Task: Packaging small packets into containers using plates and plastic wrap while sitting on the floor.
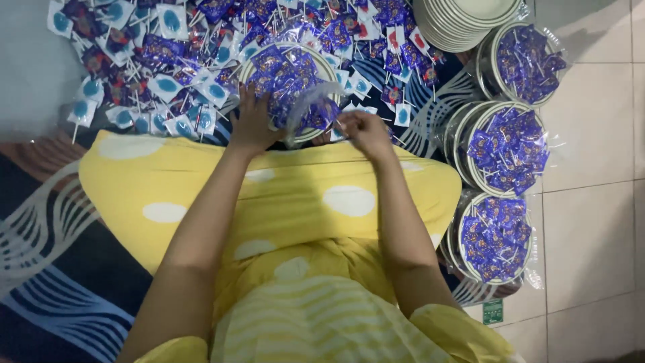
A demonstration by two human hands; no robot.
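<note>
Purple-wrapped lollipops heaped on a plate (327,70) between my two hands, clear plastic wrap (310,101) over it.

My left hand (252,124) lies flat, fingers spread, on the plate's near-left rim; my right hand (364,131) is curled, pinching the wrap at the near-right edge. Loose lollipops (154,60) crowd the mat to the left. Three wrapped plates (507,148) line the mat's right edge, bare tile floor (591,202) beyond them.

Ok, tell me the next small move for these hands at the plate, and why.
Probably draw the clear plastic wrap over the plate of purple lollipops. The right hand pinches the wrap, the left hand steadies the rim, and three filled plates beside it are already wrapped.
</note>
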